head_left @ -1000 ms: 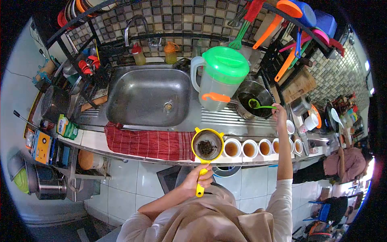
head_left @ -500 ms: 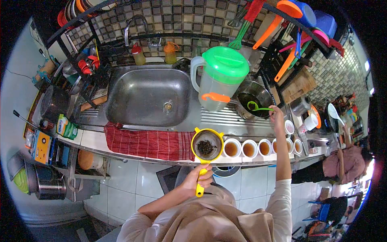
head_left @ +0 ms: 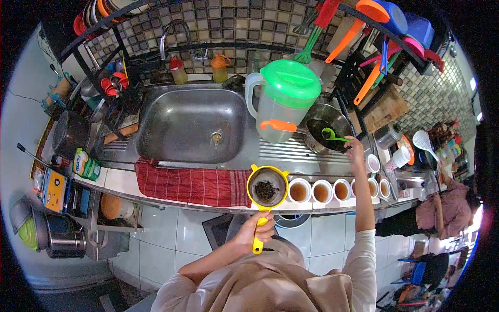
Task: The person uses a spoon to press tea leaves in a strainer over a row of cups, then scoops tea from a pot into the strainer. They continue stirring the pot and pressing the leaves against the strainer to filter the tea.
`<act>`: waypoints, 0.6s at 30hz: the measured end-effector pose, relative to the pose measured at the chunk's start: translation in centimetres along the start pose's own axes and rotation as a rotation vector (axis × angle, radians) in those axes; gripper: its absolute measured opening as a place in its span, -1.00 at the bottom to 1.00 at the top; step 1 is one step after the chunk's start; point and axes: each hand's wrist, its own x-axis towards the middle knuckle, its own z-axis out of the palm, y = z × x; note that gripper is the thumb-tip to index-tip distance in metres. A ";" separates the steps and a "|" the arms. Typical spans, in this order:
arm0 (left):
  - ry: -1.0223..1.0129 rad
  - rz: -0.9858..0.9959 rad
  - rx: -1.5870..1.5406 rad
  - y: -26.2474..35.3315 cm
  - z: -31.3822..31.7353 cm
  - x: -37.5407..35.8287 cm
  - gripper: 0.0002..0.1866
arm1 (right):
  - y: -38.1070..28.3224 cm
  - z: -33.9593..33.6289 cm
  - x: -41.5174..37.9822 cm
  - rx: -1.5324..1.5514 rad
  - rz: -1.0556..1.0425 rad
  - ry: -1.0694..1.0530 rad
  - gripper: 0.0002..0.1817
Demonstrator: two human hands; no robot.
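Observation:
My left hand (head_left: 254, 232) is wrapped round the handle of a yellow strainer (head_left: 268, 187), with dark leaves lying in its mesh. My right hand (head_left: 355, 151) pinches the end of a green ladle (head_left: 337, 137), whose bowl is over the inside of a metal pot (head_left: 317, 115). Several white cups (head_left: 322, 192) of brown liquid stand in a row along the counter's front edge, right of the strainer; my right forearm partly hides some. A clear pitcher (head_left: 283, 112) with a green lid stands just left of the pot.
A steel sink (head_left: 192, 127) is at left, with a red cloth (head_left: 195, 184) before it. A green packet (head_left: 87, 165) sits at the counter's left. Utensils hang from a black rack (head_left: 384, 31) at upper right. Another person (head_left: 449, 210) stands at far right, an arm towards a white skimmer (head_left: 426, 143).
My right hand has shifted slightly left with the green ladle, whose bowl is now a little further right and looks turned. The other person's skimmer has moved left. My left hand has barely moved.

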 end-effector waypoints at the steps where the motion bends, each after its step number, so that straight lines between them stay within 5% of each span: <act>1: 0.000 0.000 0.001 0.0 0.0 0.0 -0.81 | -0.1 0.1 -0.1 0.001 0.000 0.000 -0.73; 18: 0.009 0.004 0.007 -0.1 -0.1 0.0 -0.82 | -1.0 -0.2 -0.9 -0.047 -0.021 -0.048 -0.72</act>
